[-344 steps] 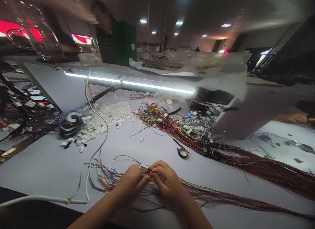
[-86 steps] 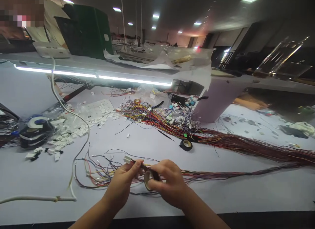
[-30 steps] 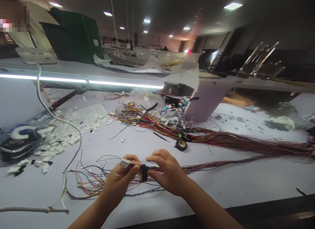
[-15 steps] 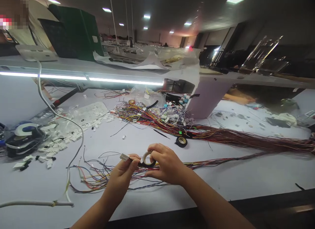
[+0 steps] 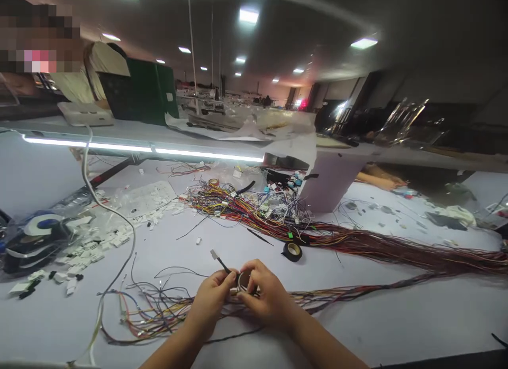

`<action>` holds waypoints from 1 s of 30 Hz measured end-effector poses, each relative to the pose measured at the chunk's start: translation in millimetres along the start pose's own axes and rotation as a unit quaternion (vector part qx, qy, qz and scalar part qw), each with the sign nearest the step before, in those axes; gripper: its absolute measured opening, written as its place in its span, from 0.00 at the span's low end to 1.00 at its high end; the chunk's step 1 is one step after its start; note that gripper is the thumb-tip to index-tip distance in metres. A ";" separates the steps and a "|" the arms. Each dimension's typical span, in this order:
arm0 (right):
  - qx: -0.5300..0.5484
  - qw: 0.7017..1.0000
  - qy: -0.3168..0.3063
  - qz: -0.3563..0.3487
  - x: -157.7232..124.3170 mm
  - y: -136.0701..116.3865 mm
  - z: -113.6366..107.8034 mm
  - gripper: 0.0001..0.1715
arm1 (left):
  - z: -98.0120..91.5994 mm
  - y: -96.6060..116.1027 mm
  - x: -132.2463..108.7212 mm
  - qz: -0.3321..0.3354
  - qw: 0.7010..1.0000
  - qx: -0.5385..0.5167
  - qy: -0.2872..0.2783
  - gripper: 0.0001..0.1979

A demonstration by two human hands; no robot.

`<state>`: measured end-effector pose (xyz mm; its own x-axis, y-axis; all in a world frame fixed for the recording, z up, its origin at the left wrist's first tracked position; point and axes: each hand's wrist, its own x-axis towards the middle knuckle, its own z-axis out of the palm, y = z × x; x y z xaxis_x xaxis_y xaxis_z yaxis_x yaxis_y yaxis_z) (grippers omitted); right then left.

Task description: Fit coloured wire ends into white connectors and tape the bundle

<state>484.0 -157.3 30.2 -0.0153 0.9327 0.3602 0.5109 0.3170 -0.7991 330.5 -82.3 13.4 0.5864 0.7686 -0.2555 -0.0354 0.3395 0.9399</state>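
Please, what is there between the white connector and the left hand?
In the head view, a short black stretch of wiring runs from the white connector to the left hand.

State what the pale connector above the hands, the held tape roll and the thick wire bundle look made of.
Pale connector: probably hard, matt plastic; straight-edged, boxy shape.
Held tape roll: likely a dull cardboard core, its inner face brownish; the tape's own material is unclear.
Thick wire bundle: probably flexible plastic insulation, given the thin coloured strands; cores hidden.

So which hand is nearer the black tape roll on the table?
The right hand, left and this side of the tape roll; the left hand is farther left.
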 end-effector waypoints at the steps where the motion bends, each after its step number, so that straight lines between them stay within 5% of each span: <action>1: -0.034 0.999 -0.017 -0.014 -0.8 0.3 0.3 0.10 | -3.1 -6.7 5.0 -0.009 1.000 -0.009 -0.007 0.23; 6: -0.154 0.983 -0.055 0.086 13.4 -3.2 -1.3 0.15 | -17.7 -38.8 27.7 -0.023 1.000 -0.006 -0.017 0.30; 12: -0.216 0.934 -0.213 0.189 46.8 -20.3 -11.1 0.17 | -20.8 -40.9 33.7 -0.021 0.999 0.008 -0.033 0.28; 22: -0.372 0.872 -0.281 0.149 77.2 -36.1 -6.2 0.08 | -17.4 -32.6 31.8 -0.007 0.999 -0.002 -0.047 0.28; 30: -0.371 0.894 -0.235 0.093 52.1 -24.4 -9.3 0.10 | -15.5 -27.1 24.3 0.003 0.996 -0.011 -0.093 0.29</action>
<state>478.7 -117.9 72.9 -0.1419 0.9818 -0.1266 0.9685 0.1112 -0.2226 333.1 -64.4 -21.8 0.7255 0.6577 -0.2028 -0.0546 0.3486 0.9357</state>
